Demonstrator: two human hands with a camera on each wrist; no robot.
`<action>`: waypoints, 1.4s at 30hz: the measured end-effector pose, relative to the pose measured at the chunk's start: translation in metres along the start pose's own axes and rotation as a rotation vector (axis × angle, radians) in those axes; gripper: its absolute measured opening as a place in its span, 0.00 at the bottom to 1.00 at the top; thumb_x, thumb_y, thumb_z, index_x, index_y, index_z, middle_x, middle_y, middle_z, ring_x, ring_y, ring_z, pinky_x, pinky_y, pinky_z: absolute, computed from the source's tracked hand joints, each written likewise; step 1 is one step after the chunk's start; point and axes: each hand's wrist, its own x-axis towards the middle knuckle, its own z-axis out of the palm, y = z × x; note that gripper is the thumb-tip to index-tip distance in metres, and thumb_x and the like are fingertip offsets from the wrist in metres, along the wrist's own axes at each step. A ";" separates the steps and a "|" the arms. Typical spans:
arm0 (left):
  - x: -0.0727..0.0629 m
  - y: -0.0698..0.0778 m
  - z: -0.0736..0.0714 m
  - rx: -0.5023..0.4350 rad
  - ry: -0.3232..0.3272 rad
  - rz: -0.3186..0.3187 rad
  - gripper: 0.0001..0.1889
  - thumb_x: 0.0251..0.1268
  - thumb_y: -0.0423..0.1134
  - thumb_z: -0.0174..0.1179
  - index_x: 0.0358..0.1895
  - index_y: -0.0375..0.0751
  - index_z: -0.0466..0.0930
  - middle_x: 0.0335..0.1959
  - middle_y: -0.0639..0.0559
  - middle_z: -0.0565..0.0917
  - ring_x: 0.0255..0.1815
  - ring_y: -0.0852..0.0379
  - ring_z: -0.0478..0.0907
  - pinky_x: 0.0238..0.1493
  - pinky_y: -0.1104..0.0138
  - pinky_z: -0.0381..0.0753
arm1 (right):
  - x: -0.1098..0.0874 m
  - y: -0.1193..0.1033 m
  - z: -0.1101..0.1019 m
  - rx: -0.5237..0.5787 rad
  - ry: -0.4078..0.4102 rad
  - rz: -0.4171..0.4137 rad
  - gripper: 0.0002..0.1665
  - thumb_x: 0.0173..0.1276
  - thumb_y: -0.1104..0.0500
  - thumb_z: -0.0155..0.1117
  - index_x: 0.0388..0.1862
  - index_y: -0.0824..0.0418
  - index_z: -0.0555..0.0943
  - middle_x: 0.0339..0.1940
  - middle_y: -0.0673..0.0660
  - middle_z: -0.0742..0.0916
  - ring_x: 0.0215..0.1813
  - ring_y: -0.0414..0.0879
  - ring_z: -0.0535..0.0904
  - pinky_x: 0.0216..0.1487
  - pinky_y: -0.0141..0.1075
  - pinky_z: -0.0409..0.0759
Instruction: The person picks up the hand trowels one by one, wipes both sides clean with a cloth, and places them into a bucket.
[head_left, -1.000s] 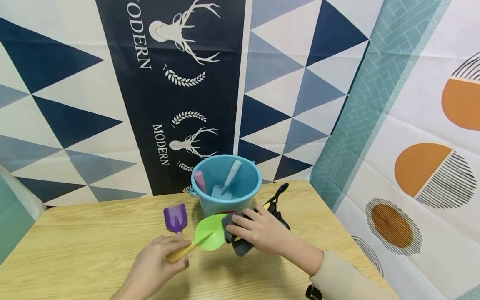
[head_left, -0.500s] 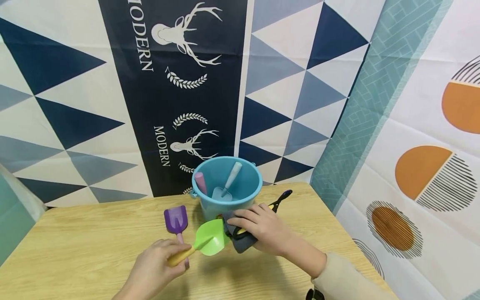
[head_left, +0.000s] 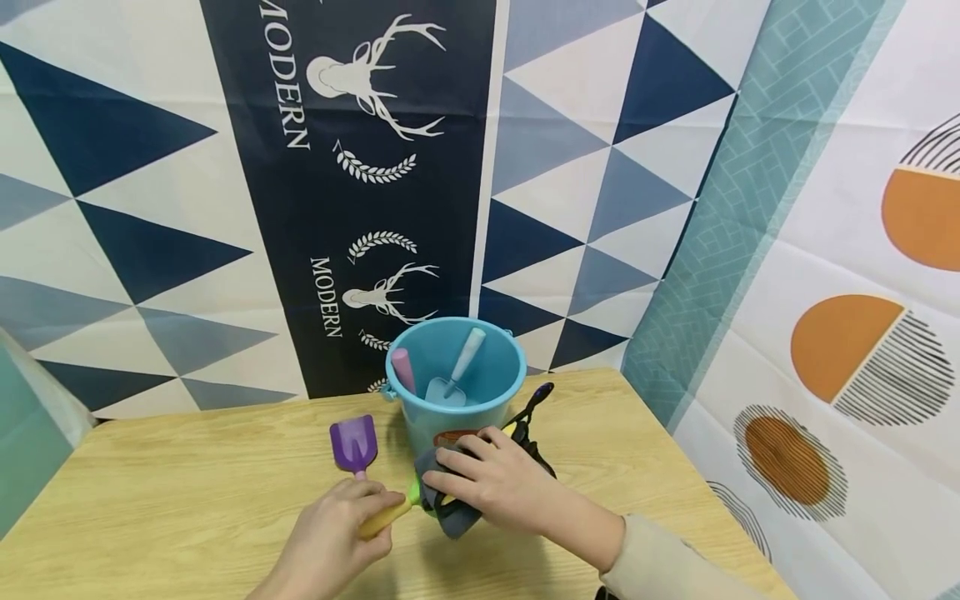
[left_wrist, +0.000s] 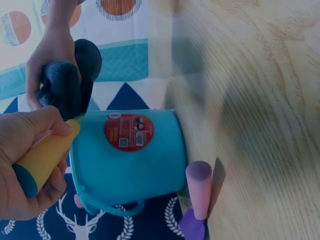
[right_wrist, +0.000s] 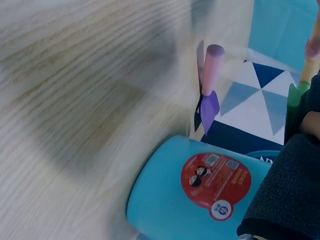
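My left hand (head_left: 330, 529) grips the yellow handle (head_left: 385, 518) of a toy shovel, held above the table in front of the bucket. Most of its green blade (right_wrist: 292, 109) is hidden behind a dark grey cloth (head_left: 453, 522). With fingers bent over it, my right hand (head_left: 498, 483) holds this cloth against the blade. Black straps and a bit of yellow show beyond the right hand, ending in a black tip (head_left: 542, 390). In the left wrist view the cloth (left_wrist: 62, 87) bunches under the right hand's fingers.
A light blue bucket (head_left: 426, 421) with a red label stands behind the hands. Inside are a pale blue shovel (head_left: 467, 354) and a pink handle (head_left: 402, 369). A purple shovel (head_left: 354, 443) with a pink handle lies on the wooden table (head_left: 187, 500), left of the bucket.
My right hand has shifted left and a little lower with the cloth, which now covers nearly all the green blade. The left hand has moved slightly right with the shovel.
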 end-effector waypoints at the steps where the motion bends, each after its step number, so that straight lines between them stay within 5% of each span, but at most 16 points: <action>1: -0.001 -0.001 0.000 0.006 0.005 -0.004 0.16 0.43 0.38 0.69 0.41 0.52 0.85 0.37 0.59 0.82 0.48 0.53 0.80 0.43 0.58 0.82 | -0.001 0.001 0.000 0.005 -0.013 0.011 0.27 0.56 0.55 0.70 0.55 0.45 0.75 0.52 0.45 0.82 0.50 0.44 0.76 0.44 0.35 0.73; 6: -0.002 -0.004 -0.004 0.011 0.014 -0.051 0.17 0.43 0.39 0.71 0.42 0.53 0.85 0.40 0.59 0.84 0.46 0.58 0.80 0.44 0.61 0.81 | -0.008 0.010 0.001 -0.008 -0.009 0.036 0.28 0.53 0.56 0.72 0.54 0.45 0.76 0.51 0.46 0.82 0.48 0.44 0.76 0.42 0.36 0.73; 13: -0.006 -0.013 -0.006 0.010 0.055 -0.032 0.17 0.44 0.42 0.72 0.42 0.53 0.85 0.43 0.58 0.85 0.40 0.63 0.79 0.40 0.67 0.80 | -0.019 0.025 0.004 0.032 0.038 0.083 0.30 0.47 0.55 0.76 0.52 0.47 0.78 0.49 0.47 0.84 0.47 0.45 0.78 0.41 0.37 0.76; 24: -0.007 -0.020 -0.009 -0.163 0.100 -0.063 0.15 0.45 0.40 0.71 0.41 0.54 0.85 0.42 0.60 0.84 0.39 0.64 0.79 0.37 0.74 0.79 | -0.032 0.040 -0.001 0.431 0.195 0.375 0.27 0.55 0.56 0.70 0.55 0.53 0.76 0.51 0.53 0.83 0.50 0.47 0.79 0.49 0.42 0.77; 28: -0.007 -0.020 -0.008 -0.237 0.118 -0.091 0.15 0.45 0.39 0.72 0.40 0.56 0.84 0.44 0.62 0.84 0.46 0.60 0.81 0.39 0.74 0.79 | -0.034 0.040 -0.002 0.567 0.257 0.486 0.32 0.50 0.64 0.72 0.57 0.57 0.75 0.52 0.56 0.82 0.53 0.50 0.78 0.51 0.43 0.77; 31: -0.008 -0.020 -0.006 -0.285 0.135 -0.100 0.16 0.45 0.36 0.71 0.40 0.55 0.84 0.43 0.62 0.84 0.40 0.62 0.79 0.36 0.75 0.78 | -0.034 0.039 -0.002 0.613 0.290 0.579 0.35 0.48 0.68 0.72 0.57 0.58 0.74 0.52 0.57 0.81 0.54 0.51 0.77 0.50 0.43 0.78; 42: -0.008 -0.014 0.009 -0.422 0.309 0.034 0.21 0.42 0.25 0.68 0.41 0.52 0.84 0.39 0.59 0.83 0.32 0.70 0.73 0.27 0.75 0.77 | -0.027 0.023 -0.004 0.792 0.326 0.816 0.34 0.51 0.71 0.69 0.59 0.58 0.73 0.56 0.59 0.79 0.55 0.41 0.76 0.49 0.39 0.80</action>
